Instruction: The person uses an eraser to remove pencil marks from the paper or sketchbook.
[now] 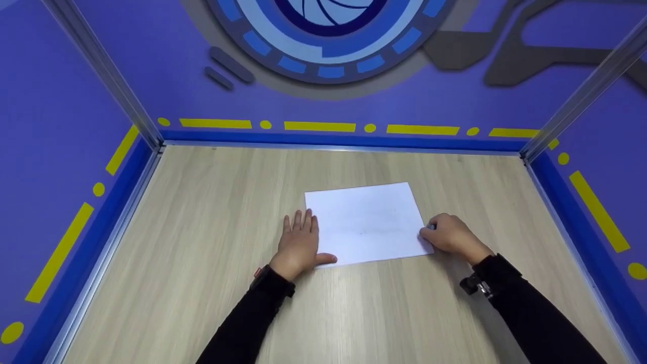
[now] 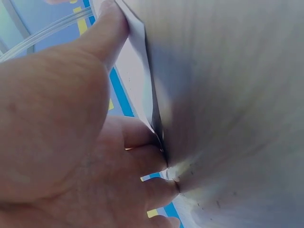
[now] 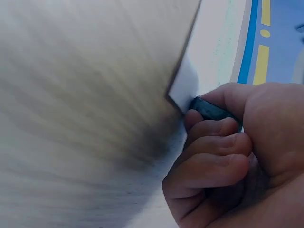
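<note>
A blank white sheet of paper (image 1: 366,217) lies on the wooden table, turned slightly. My left hand (image 1: 299,247) rests flat along its left edge, fingers straight and spread, with the thumb over the near left corner. The left wrist view shows the sheet (image 2: 135,71) lifting a little off the wood between thumb and fingers. At the right edge, my right hand (image 1: 450,233) has its fingers curled and pinches a small dark teal object (image 3: 213,110) against the paper's edge, near the corner (image 3: 178,97). Most of that object is hidden by the fingers, so I cannot tell its kind.
Light wooden tabletop (image 1: 212,212) surrounds the sheet. A purple back wall (image 1: 323,108) with yellow dashes rises behind it, with similar panels (image 1: 55,202) at the left and right. Metal rails (image 1: 106,253) run along the table's borders. Both wrists wear black bands.
</note>
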